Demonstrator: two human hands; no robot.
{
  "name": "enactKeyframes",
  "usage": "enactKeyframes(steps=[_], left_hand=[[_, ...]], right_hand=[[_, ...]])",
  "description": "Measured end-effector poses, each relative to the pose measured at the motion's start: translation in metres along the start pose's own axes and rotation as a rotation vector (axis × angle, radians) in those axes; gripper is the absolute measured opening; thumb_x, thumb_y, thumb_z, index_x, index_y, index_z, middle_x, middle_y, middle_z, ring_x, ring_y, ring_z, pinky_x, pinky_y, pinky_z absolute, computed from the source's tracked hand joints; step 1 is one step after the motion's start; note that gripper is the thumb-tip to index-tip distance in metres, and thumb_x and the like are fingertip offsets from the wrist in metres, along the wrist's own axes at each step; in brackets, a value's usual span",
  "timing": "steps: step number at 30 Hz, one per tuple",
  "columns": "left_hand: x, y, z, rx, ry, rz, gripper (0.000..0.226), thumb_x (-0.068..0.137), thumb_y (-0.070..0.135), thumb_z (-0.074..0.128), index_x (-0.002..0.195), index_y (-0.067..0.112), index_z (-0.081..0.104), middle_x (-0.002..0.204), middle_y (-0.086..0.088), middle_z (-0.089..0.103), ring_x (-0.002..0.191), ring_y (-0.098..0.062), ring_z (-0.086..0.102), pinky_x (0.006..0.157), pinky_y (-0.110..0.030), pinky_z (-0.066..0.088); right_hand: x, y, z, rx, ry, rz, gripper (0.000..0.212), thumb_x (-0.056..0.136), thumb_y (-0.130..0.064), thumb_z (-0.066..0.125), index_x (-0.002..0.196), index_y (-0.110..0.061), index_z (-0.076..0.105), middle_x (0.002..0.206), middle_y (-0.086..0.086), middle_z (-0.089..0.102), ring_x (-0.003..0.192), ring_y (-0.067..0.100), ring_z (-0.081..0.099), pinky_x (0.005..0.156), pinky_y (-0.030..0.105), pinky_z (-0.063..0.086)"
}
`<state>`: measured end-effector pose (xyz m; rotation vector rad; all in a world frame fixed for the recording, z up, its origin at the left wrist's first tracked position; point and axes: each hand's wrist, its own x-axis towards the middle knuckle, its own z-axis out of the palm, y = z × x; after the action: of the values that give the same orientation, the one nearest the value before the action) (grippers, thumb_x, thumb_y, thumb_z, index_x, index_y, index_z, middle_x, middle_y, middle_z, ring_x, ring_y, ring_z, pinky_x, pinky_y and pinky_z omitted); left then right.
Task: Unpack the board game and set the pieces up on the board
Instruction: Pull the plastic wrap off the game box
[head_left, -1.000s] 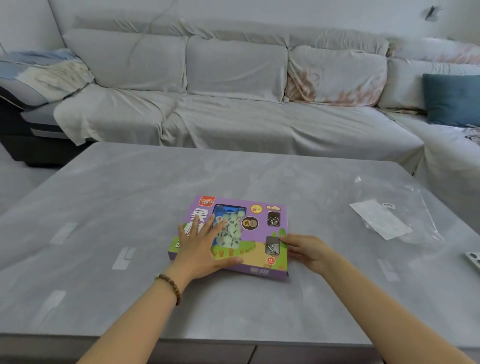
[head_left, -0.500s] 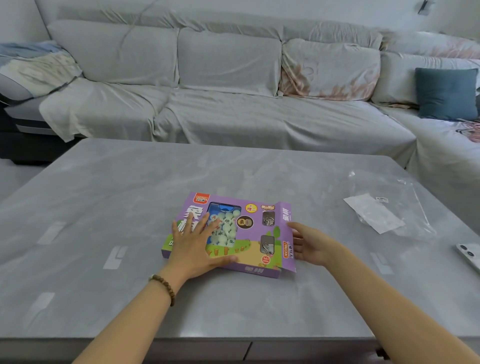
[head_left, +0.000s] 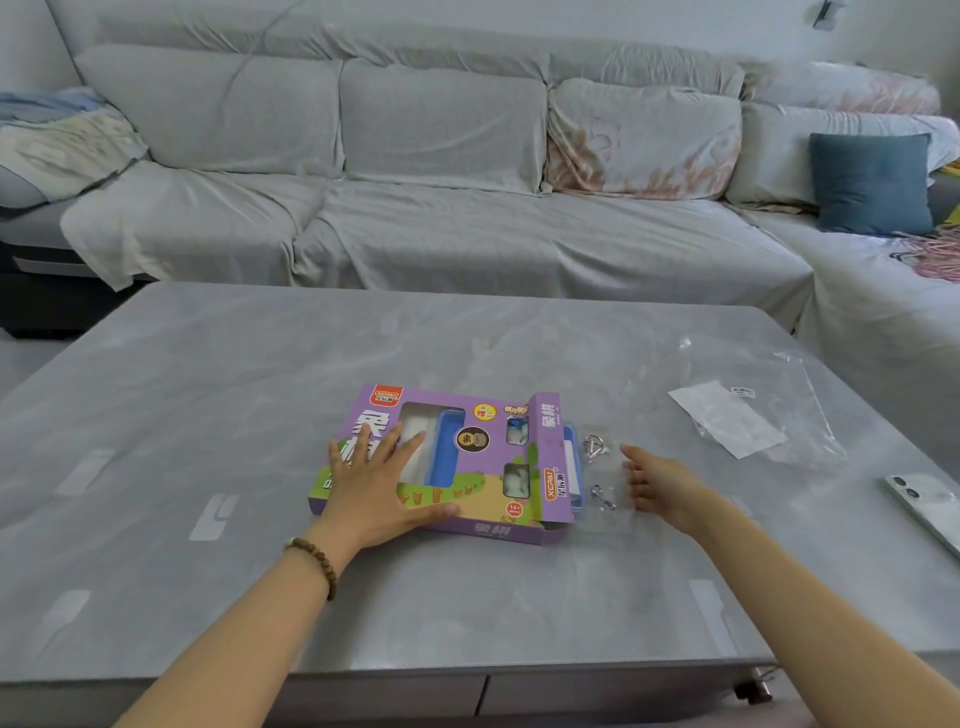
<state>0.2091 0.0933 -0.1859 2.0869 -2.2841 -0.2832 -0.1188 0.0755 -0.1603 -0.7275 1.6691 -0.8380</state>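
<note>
On the box (head_left: 483, 493) my left hand (head_left: 382, 488) lies flat, fingers spread; right hand (head_left: 660, 483) touches its clear tray (head_left: 597, 473), can't tell the grip.

The box (head_left: 470, 467) is purple with a red logo tag, a brown round badge and a green-and-yellow cartoon scene along its near edge, and a blue tray (head_left: 441, 447) shows through its window. The tabletop (head_left: 260, 395) is grey with pale marbled veins; the sofa (head_left: 441, 234) is plain light grey, save one back cushion (head_left: 644, 140) printed with faded pink-orange leaves. The pillow (head_left: 872, 182) is teal, the bracelet (head_left: 314, 558) brown-beaded, the phone (head_left: 924, 504) white.
</note>
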Motion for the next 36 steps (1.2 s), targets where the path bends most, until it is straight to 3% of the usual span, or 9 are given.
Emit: enactKeyframes(steps=[3, 5, 7, 11, 14, 19, 29, 32, 36], left_hand=[[0.001, 0.004, -0.001, -0.024, -0.016, 0.008, 0.134, 0.029, 0.104, 0.001, 0.147, 0.041, 0.002, 0.158, 0.008, -0.007, 0.144, -0.027, -0.012, 0.112, -0.057, -0.009], [0.001, 0.011, 0.0, -0.046, 0.004, 0.031, 0.133, 0.031, 0.103, 0.003, 0.148, 0.039, 0.003, 0.158, 0.007, -0.007, 0.144, -0.026, -0.015, 0.113, -0.055, -0.01], [0.002, 0.023, 0.002, -0.051, 0.023, 0.068, 0.132, 0.034, 0.103, 0.004, 0.148, 0.037, 0.002, 0.158, 0.008, -0.009, 0.144, -0.023, -0.017, 0.113, -0.053, -0.012], [0.006, 0.038, 0.01, -0.058, 0.041, 0.097, 0.124, 0.039, 0.101, 0.008, 0.147, 0.041, -0.005, 0.158, 0.008, -0.007, 0.144, -0.025, -0.013, 0.111, -0.055, -0.013], [0.007, 0.038, 0.015, -0.038, 0.049, 0.079, 0.123, 0.039, 0.101, 0.006, 0.146, 0.041, -0.007, 0.158, 0.008, -0.006, 0.145, -0.026, -0.011, 0.111, -0.055, -0.011], [0.007, 0.038, 0.015, -0.038, 0.059, 0.07, 0.125, 0.037, 0.101, 0.002, 0.147, 0.041, -0.005, 0.158, 0.008, -0.003, 0.145, -0.025, -0.008, 0.112, -0.054, -0.009], [0.007, 0.029, 0.006, -0.216, 0.163, 0.025, 0.129, 0.043, 0.101, 0.016, 0.149, 0.027, 0.009, 0.158, 0.004, 0.007, 0.145, -0.026, 0.0, 0.118, -0.045, 0.006], [0.005, 0.011, 0.002, -0.226, 0.292, -0.177, 0.125, 0.053, 0.096, 0.029, 0.145, 0.013, 0.021, 0.15, -0.008, 0.028, 0.138, -0.03, 0.023, 0.112, -0.045, 0.023], [-0.004, -0.021, -0.003, -0.385, 0.141, -0.504, 0.106, 0.059, 0.087, 0.049, 0.127, 0.006, 0.043, 0.129, -0.014, 0.047, 0.12, -0.034, 0.044, 0.096, -0.041, 0.041]], right_hand=[[0.003, 0.005, -0.011, -0.183, 0.121, -0.122, 0.026, 0.092, -0.03, 0.053, 0.079, -0.008, 0.053, 0.075, 0.013, 0.049, 0.062, 0.023, 0.046, 0.058, 0.027, 0.041], [0.007, 0.012, -0.011, -0.423, 0.24, -0.247, 0.035, 0.092, -0.035, 0.054, 0.111, -0.007, 0.057, 0.11, 0.018, 0.054, 0.1, 0.029, 0.054, 0.088, 0.034, 0.041], [0.001, 0.015, -0.004, -0.582, 0.302, -0.464, 0.049, 0.094, -0.036, 0.051, 0.134, -0.009, 0.045, 0.138, 0.013, 0.042, 0.129, 0.027, 0.038, 0.106, 0.034, 0.028], [-0.004, 0.024, 0.019, -0.958, 0.089, -0.765, 0.059, 0.096, -0.052, 0.013, 0.145, -0.024, 0.028, 0.153, -0.002, 0.026, 0.142, 0.014, 0.018, 0.114, 0.028, 0.01], [0.004, 0.037, 0.02, -1.218, 0.011, -0.759, 0.068, 0.087, -0.061, -0.01, 0.148, -0.034, 0.006, 0.157, -0.009, 0.006, 0.145, 0.009, -0.001, 0.116, 0.028, -0.003], [0.002, 0.039, 0.004, -1.263, 0.036, -0.747, 0.107, 0.054, -0.075, -0.037, 0.147, -0.037, 0.0, 0.157, -0.013, 0.0, 0.144, 0.006, -0.005, 0.116, 0.026, -0.006], [-0.006, 0.039, -0.051, -1.102, 0.087, -0.691, 0.079, 0.081, -0.073, -0.004, 0.146, -0.034, 0.019, 0.156, -0.01, 0.015, 0.144, 0.008, 0.006, 0.116, 0.029, 0.001], [-0.02, 0.026, -0.014, -0.907, 0.018, -0.696, 0.055, 0.096, -0.051, 0.025, 0.144, -0.025, 0.031, 0.153, -0.005, 0.026, 0.142, 0.012, 0.018, 0.115, 0.029, 0.009], [-0.031, 0.02, 0.037, -0.84, -0.093, -0.72, 0.063, 0.093, -0.052, 0.035, 0.146, -0.018, 0.028, 0.144, 0.002, 0.041, 0.132, 0.018, 0.037, 0.111, 0.036, 0.029]])
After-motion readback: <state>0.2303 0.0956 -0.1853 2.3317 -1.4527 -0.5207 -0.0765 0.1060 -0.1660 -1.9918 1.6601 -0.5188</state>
